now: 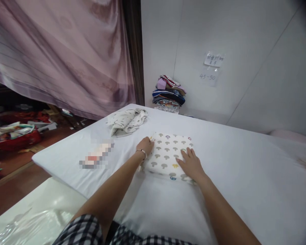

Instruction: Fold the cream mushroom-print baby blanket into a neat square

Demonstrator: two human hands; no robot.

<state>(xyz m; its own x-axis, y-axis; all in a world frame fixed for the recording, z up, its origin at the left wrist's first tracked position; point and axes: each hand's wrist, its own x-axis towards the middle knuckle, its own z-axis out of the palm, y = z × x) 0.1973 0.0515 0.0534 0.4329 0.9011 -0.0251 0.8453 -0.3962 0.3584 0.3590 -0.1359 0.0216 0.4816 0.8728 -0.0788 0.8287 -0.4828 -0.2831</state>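
Note:
A folded white cloth (165,154) printed with mushrooms, mostly grey with a few coloured ones, lies flat on the white-covered table. At its left edge, my left hand (145,145) has its fingers curled on the fabric; the fingertips are partly hidden. My right hand (192,165) rests on the right side of the cloth, palm down with fingers spread. Between my forearms, a translucent whitish sheet or bag (168,207) stretches from the cloth's near edge towards my body. Farther left lies a second, loosely folded pale cloth (129,120) with small dark prints.
A blurred-out flat object (97,156) lies left of my left arm. Folded clothes (169,92) are stacked by the wall at the table's far edge. Clear plastic (38,224) covers a lower surface at front left. A pink curtain (66,51) hangs at left.

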